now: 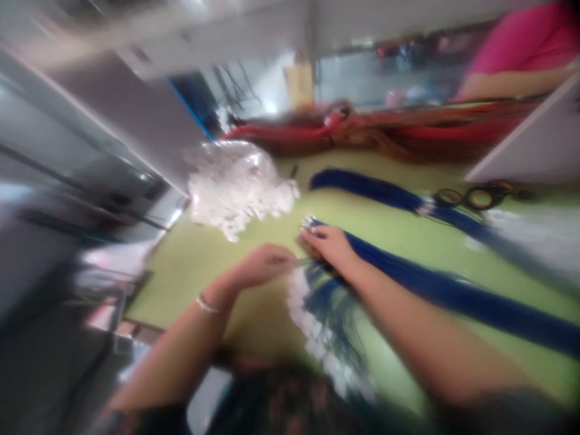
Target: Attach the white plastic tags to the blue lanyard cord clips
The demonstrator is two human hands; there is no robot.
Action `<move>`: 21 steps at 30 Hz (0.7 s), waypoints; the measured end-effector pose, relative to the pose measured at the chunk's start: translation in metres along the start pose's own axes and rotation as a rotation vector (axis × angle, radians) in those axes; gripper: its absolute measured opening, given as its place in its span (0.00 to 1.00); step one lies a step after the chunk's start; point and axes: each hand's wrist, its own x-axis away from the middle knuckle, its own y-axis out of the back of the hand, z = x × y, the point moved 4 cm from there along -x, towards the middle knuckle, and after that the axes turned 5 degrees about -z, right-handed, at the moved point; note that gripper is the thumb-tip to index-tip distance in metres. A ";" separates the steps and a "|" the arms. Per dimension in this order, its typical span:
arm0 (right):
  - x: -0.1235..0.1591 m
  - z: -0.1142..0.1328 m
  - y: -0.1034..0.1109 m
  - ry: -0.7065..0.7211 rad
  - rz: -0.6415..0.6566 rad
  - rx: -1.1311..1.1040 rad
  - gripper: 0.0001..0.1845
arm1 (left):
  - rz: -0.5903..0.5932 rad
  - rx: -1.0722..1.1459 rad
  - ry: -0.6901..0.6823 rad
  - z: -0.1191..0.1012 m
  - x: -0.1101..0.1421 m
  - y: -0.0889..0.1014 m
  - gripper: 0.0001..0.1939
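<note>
The picture is smeared by motion. My left hand (263,264) is closed in a pinch on a thin wire that runs toward my right hand. My right hand (330,244) rests fingers down on the end of a long bundle of blue wires (435,284) lying across the green table (199,260). Whether it grips the bundle is unclear. Just below both hands lies a fan of blue wires with white connectors (319,326). A clear bag of white connectors (235,184) sits a short way beyond my left hand.
A second blue wire bundle (385,194) lies further back, with tape rolls (471,197) to its right. Red wire bundles (362,130) stretch along the far edge. Another person in a pink top (521,51) is at the far right. A grey machine stands left.
</note>
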 end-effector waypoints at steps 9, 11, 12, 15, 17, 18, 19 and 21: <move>0.000 0.001 -0.005 -0.052 0.015 -0.035 0.09 | -0.024 -0.576 -0.327 -0.004 -0.085 -0.006 0.12; 0.001 0.003 -0.003 -0.046 0.002 0.018 0.04 | -0.011 -0.645 -0.347 -0.001 -0.089 -0.009 0.13; 0.002 0.004 -0.003 -0.047 -0.004 0.033 0.02 | -0.009 -0.658 -0.345 0.000 -0.088 -0.010 0.13; 0.003 0.005 -0.002 -0.052 -0.014 0.027 0.01 | -0.015 -0.659 -0.320 -0.001 -0.080 -0.007 0.15; 0.003 0.005 -0.001 -0.026 -0.027 0.028 0.02 | -0.020 -0.646 -0.297 -0.004 -0.072 -0.002 0.15; 0.002 0.006 -0.001 -0.002 -0.035 0.033 0.02 | -0.030 -0.627 -0.279 -0.006 -0.068 0.002 0.14; 0.002 0.007 -0.001 0.024 -0.044 0.039 0.03 | -0.046 -0.588 -0.248 -0.008 -0.063 0.005 0.13; 0.001 0.008 0.000 0.071 -0.052 0.040 0.02 | -0.061 -0.426 -0.126 -0.010 -0.054 0.010 0.11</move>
